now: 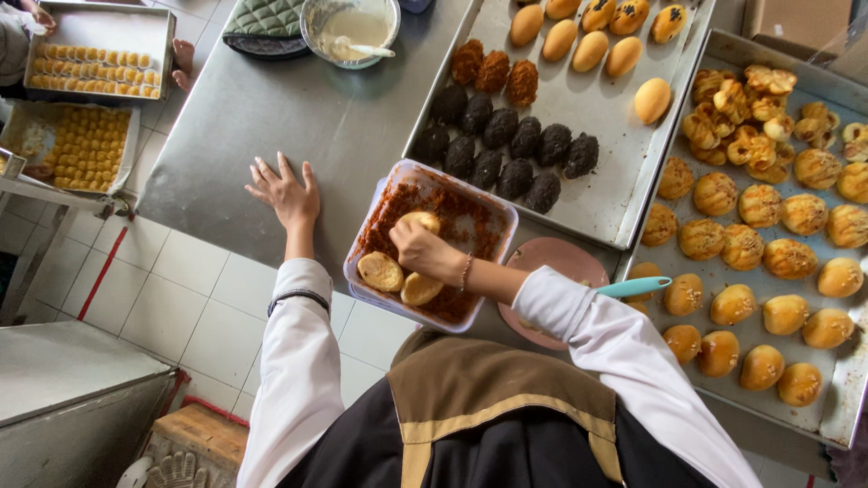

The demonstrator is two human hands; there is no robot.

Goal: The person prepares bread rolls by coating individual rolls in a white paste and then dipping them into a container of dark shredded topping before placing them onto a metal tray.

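- Hiding from view: the underside of your right hand [423, 248] and the fingertips, which are curling down into the clear plastic tub [502, 212]; you are gripping a round bun [420, 220] there, though how tightly the fingers are closing I cannot tell.
- Running out of frame: the large baking tray [845, 411] at your right and the middle tray [604, 194] at the top edge.
- Peeking out only in part: a pink plate [565, 262] under your forearm, and a teal handle [633, 287] whose working end is lying hidden behind your sleeve.
- Blurring at top left: two trays of small yellow pastries [90, 68], with another person's hand [183, 61] beside them.
- Sitting at the near table edge: the tub, holding reddish-brown crumbs, with two more pale golden buns [381, 271] lying in it.
- Showing a smooth, light-brown, domed top: the bun in your grip, pressing into the crumbs.
- Resting flat: your left hand [287, 194], fingers spreading wide on the steel table [307, 117], holding nothing.
- Standing at the far side: a bowl [351, 32] of pale glaze with a brush, and a green quilted mitt [267, 23].
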